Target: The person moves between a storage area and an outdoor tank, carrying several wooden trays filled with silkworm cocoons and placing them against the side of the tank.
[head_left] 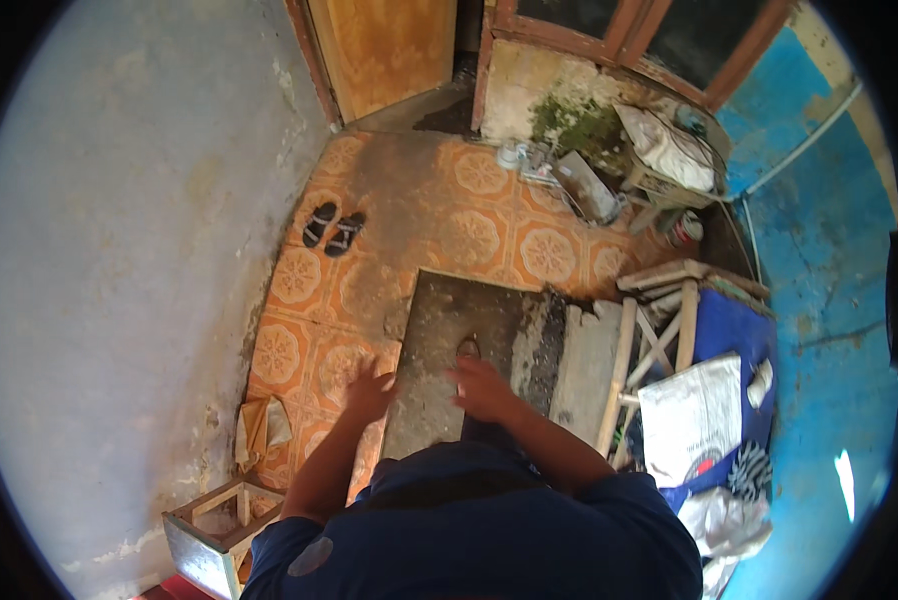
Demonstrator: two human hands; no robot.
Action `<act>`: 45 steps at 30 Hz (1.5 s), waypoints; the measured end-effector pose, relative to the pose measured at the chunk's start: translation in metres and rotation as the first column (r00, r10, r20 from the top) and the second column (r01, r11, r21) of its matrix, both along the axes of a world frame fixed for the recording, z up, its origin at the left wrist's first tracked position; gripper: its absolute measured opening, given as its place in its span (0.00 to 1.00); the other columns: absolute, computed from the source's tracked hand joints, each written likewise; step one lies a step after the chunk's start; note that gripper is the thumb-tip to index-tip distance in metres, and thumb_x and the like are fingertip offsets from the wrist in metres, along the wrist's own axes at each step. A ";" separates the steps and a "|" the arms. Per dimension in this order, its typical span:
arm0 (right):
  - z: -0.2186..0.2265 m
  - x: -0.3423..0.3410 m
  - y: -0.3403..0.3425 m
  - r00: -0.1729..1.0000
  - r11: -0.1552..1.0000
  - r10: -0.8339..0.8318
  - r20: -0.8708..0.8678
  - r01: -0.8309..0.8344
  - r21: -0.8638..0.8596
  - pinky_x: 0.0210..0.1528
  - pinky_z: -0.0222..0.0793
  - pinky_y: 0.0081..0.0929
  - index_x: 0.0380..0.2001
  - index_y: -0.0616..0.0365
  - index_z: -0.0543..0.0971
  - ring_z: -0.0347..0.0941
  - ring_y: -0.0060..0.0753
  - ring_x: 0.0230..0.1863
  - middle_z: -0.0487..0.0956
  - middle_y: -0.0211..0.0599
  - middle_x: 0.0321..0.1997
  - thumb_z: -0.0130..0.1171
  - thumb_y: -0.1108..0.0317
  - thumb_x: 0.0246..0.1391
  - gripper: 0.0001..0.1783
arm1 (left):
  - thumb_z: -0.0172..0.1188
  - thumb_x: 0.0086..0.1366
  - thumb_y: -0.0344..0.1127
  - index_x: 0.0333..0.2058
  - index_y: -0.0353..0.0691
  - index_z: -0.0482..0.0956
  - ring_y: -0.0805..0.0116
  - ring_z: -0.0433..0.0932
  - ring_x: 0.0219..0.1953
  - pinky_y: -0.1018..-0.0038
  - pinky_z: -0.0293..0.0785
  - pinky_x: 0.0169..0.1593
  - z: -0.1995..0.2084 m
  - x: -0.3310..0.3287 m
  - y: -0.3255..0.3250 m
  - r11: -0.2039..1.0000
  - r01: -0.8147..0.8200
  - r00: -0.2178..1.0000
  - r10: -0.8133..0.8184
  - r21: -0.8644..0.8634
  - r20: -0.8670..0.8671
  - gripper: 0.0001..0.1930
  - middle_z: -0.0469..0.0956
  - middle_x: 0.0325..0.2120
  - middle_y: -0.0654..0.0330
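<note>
A person in a dark blue shirt stands over a grey concrete slab (pixel 439 330) set into an orange patterned tile floor (pixel 489 230), both bare hands stretched out in front. The left hand (pixel 369 390) has its fingers spread, its grip released and empty, and hangs above the slab's left edge where the concrete meets the tiles. The right hand (pixel 484 388) is loosely curled over the middle of the slab, holding nothing that can be made out; whether it touches the surface cannot be told. Just beyond the right hand's fingertips a foot in a sandal (pixel 468 348) rests on the slab. The slab thus lies directly beneath and between both hands, running away from the person toward a wooden door (pixel 389 50).

To the right of the slab lies a pale stone block (pixel 584 370), and beside it a white wooden frame (pixel 649 340) leans against a pile covered in blue cloth (pixel 739 335), with a white printed sack (pixel 694 415) on top. A pair of dark sandals (pixel 333 228) sits on the tiles near the grey wall (pixel 119 250). A small wooden stool (pixel 214 530) stands at the lower left, with a crumpled cloth (pixel 259 425) beside it.
</note>
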State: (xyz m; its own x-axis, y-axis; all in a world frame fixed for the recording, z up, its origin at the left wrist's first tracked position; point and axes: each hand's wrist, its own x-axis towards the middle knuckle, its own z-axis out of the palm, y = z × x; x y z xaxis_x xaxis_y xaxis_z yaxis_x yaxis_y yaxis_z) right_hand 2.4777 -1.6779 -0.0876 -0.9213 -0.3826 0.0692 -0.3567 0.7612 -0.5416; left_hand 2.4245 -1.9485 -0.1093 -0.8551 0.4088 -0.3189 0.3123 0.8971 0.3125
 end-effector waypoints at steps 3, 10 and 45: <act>-0.009 -0.064 0.077 0.941 0.977 -0.202 0.271 0.212 -0.008 0.58 0.61 0.42 0.52 0.59 0.72 0.67 0.51 0.56 0.72 0.51 0.54 0.60 0.55 0.48 0.30 | 0.50 0.63 0.54 0.54 0.44 0.72 0.43 0.64 0.59 0.56 0.61 0.61 -0.109 -0.005 -0.144 0.782 -0.621 0.741 0.565 0.049 0.363 0.26 0.67 0.57 0.47; -0.042 -0.161 0.225 0.687 0.835 -0.546 0.480 0.495 0.242 0.59 0.62 0.38 0.54 0.59 0.72 0.67 0.49 0.58 0.73 0.51 0.54 0.61 0.47 0.48 0.34 | 0.51 0.63 0.56 0.56 0.37 0.69 0.50 0.74 0.47 0.55 0.70 0.46 -0.084 0.017 -0.172 0.239 -0.897 0.058 0.897 -0.372 0.437 0.31 0.75 0.48 0.53; -0.168 -0.709 0.292 0.234 0.746 -0.542 0.807 0.575 0.335 0.34 0.74 0.39 0.44 0.55 0.79 0.79 0.43 0.37 0.81 0.42 0.38 0.55 0.47 0.54 0.24 | 0.58 0.60 0.55 0.53 0.47 0.72 0.64 0.76 0.40 0.68 0.71 0.38 -0.047 -0.748 -0.005 0.239 -0.970 0.154 0.736 -0.040 0.659 0.27 0.77 0.39 0.64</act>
State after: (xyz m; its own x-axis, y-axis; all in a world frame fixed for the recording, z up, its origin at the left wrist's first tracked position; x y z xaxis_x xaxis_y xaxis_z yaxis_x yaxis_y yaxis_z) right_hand 1.7684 -1.3863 -0.2555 -0.4901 0.2409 -0.8377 0.7787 0.5529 -0.2965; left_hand 1.6770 -1.9533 -0.1568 -0.4690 -0.3293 -0.8195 -0.8805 0.2461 0.4051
